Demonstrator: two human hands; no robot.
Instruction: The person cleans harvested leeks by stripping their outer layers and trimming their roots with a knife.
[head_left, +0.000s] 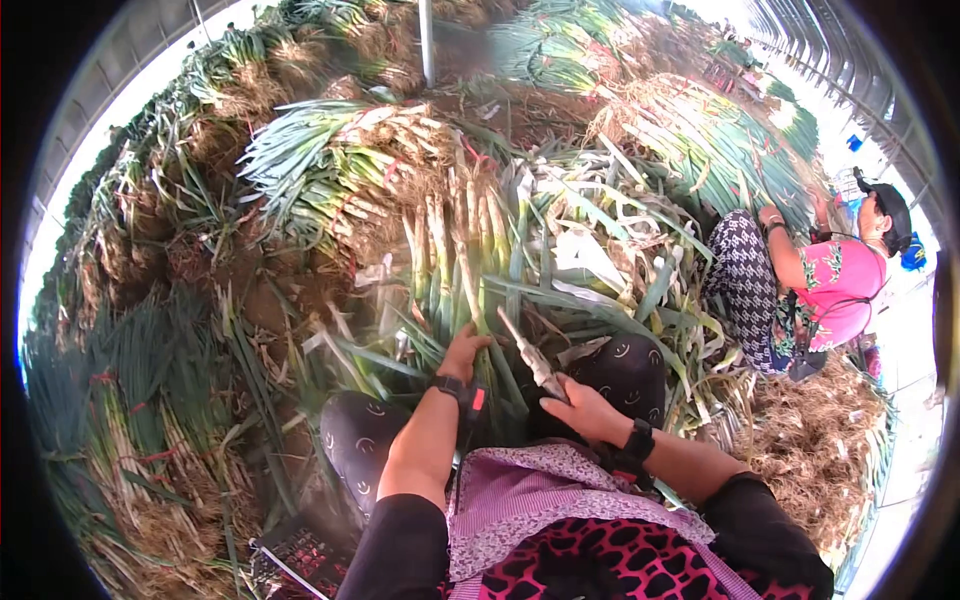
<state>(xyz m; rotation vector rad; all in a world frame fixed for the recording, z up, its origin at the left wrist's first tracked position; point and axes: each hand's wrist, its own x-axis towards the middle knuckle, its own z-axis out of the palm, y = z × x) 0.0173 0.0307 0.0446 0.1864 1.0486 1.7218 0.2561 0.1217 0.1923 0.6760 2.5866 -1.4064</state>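
My left hand is closed around a long green onion, whose pale stalk points away from me with the root end up. In my right hand is a slim rod-shaped tool, brownish at its tip and greyish along its body. The tool's tip points up and left, close to the green onion's leaves. Several more green onions stand just beyond my left hand, root ends away from me. A large bundle of green onions lies behind them.
Loose leaves and peelings are heaped ahead and to the right. A co-worker crouches at right beside another onion pile. Tied bundles lie at left, and a root heap at lower right. A post rises at the back.
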